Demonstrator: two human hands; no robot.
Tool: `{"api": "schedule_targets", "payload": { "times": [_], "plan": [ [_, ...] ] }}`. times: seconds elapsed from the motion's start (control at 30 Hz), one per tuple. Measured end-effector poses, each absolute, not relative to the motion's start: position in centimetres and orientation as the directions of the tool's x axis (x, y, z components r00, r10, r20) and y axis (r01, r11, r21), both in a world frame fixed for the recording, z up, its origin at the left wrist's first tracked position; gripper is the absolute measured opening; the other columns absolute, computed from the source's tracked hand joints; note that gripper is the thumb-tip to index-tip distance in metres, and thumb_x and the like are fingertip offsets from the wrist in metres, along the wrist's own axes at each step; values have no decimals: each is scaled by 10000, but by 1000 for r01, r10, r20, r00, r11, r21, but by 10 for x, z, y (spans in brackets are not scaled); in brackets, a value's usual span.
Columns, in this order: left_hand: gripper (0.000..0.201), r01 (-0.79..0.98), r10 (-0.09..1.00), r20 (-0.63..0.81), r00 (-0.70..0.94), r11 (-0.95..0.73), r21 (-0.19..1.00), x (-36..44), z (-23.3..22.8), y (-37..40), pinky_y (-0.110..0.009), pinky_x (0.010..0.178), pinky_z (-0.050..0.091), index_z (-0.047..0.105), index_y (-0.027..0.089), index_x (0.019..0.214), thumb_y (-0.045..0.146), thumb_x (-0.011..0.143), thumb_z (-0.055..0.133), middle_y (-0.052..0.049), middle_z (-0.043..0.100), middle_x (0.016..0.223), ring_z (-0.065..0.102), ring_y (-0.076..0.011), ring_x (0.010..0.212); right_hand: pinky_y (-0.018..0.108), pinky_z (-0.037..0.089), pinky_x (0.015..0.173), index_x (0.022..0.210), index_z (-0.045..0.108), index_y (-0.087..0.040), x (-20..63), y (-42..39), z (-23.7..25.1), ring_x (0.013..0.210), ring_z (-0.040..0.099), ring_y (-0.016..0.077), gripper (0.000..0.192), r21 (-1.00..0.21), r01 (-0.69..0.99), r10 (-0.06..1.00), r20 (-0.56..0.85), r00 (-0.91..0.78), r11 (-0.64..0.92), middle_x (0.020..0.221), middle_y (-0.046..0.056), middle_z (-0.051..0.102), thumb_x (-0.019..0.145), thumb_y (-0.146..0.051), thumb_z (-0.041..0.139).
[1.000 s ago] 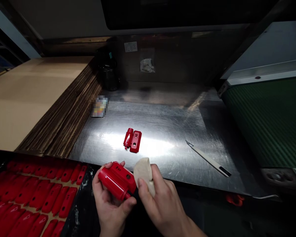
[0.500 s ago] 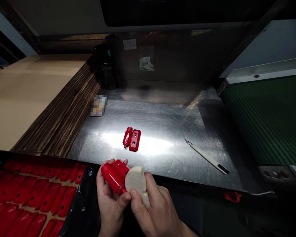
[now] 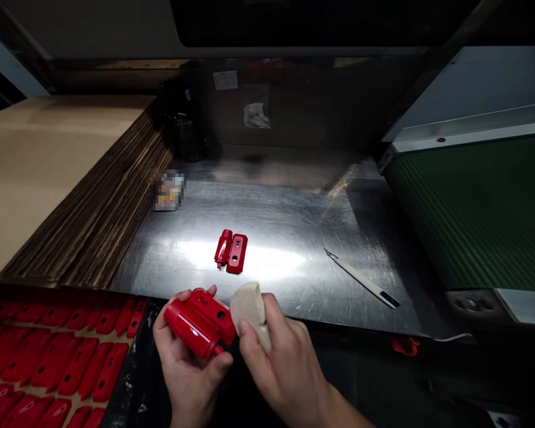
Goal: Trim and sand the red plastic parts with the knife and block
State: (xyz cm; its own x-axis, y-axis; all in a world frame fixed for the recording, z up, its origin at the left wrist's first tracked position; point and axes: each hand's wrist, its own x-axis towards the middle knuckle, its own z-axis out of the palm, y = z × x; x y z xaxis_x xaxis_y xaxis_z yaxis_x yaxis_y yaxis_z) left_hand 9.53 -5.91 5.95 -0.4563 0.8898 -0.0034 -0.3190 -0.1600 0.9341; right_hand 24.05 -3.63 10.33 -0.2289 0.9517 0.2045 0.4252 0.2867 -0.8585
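My left hand (image 3: 185,368) grips a glossy red plastic housing (image 3: 198,322) just in front of the metal table's near edge. My right hand (image 3: 280,362) pinches a folded beige cloth pad (image 3: 248,309) and holds it against the housing's right end. A second, smaller red plastic part (image 3: 230,251) lies alone on the steel table (image 3: 294,220) beyond my hands. A slim white-handled knife (image 3: 361,279) lies on the table to the right, apart from both hands.
A tray of several red housings (image 3: 49,362) sits at lower left. A tall stack of flat cardboard (image 3: 71,196) borders the table's left side. A green conveyor belt (image 3: 481,208) runs along the right. A dark container (image 3: 185,134) stands at the back.
The cloth pad slid left over the housing's end half a second ago, then back to its right end. My view has shifted slightly, so everything on the table sits a little further left.
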Motion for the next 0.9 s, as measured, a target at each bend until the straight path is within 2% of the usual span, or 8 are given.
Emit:
{"api": "schedule_targets", "payload": {
  "times": [0.1, 0.23, 0.37, 0.53, 0.63, 0.73, 0.83, 0.9],
  "plan": [
    [934, -317, 872, -51, -487, -122, 941, 95, 60, -60, -344, 950, 676, 613, 327, 1373, 435, 569, 1075, -103, 567, 1544, 640, -382, 1385, 263, 375, 506, 1003, 465, -254, 237, -37, 99, 491, 599, 148, 44, -830, 431, 930, 263, -256, 354, 680, -50, 597, 1024, -227, 437],
    [923, -337, 859, -89, -504, -100, 936, 99, 64, -60, -324, 971, 666, 611, 353, 1362, 453, 569, 1073, -70, 518, 1601, 656, -341, 1367, 264, 370, 502, 996, 459, -256, 236, -39, 98, 491, 612, 152, 48, -852, 446, 954, 185, -235, 275, 663, -54, 602, 1035, -240, 436],
    [947, -371, 860, -115, -498, -92, 924, 93, 64, -61, -315, 957, 675, 629, 351, 1378, 448, 551, 1080, -70, 516, 1626, 683, -326, 1328, 284, 362, 504, 1048, 504, -237, 245, -26, 93, 513, 643, 188, 92, -794, 521, 926, 133, -353, 313, 695, -21, 659, 1031, -283, 426],
    [681, -604, 920, -280, -275, 61, 795, 70, 55, -65, -443, 918, 710, 695, 317, 1420, 595, 822, 869, -113, 520, 1664, 639, -439, 1381, 284, 337, 494, 1039, 551, -210, 278, 34, 78, 520, 630, 237, 190, -585, 811, 996, -81, -39, -16, 649, 3, 649, 1091, -366, 455],
    [674, -647, 931, -290, -221, 83, 758, 66, 56, -64, -389, 897, 709, 744, 321, 1375, 676, 810, 835, -115, 619, 1584, 692, -418, 1322, 364, 480, 664, 1079, 595, -172, 294, 66, 71, 811, 712, 334, 217, -556, 831, 1000, -7, 28, -27, 890, 131, 725, 1062, -385, 558],
    [716, -663, 938, -304, -166, 122, 738, 66, 63, -62, -381, 822, 722, 750, 315, 1381, 746, 810, 782, -136, 625, 1577, 700, -436, 1307, 490, 503, 924, 1279, 589, -111, 303, 66, 70, 1182, 631, 419, 366, -553, 833, 990, 117, 80, -2, 1292, 260, 644, 1012, -359, 624],
    [744, -674, 927, -370, -68, 231, 702, 60, 63, -64, -462, 661, 735, 699, 293, 1457, 744, 866, 675, -154, 518, 1667, 587, -537, 1407, 390, 533, 831, 1238, 622, -137, 305, 22, 65, 988, 683, 293, 351, -598, 798, 984, 176, 35, 79, 1131, 171, 691, 1083, -406, 458],
    [791, -666, 904, -423, -58, 281, 691, 56, 55, -67, -518, 534, 707, 668, 314, 1489, 742, 824, 680, -155, 516, 1665, 509, -609, 1442, 289, 512, 706, 967, 666, -206, 305, -25, 52, 737, 659, 187, 368, -660, 734, 986, 145, -86, 162, 836, 44, 681, 1104, -406, 390]
  ]
}}
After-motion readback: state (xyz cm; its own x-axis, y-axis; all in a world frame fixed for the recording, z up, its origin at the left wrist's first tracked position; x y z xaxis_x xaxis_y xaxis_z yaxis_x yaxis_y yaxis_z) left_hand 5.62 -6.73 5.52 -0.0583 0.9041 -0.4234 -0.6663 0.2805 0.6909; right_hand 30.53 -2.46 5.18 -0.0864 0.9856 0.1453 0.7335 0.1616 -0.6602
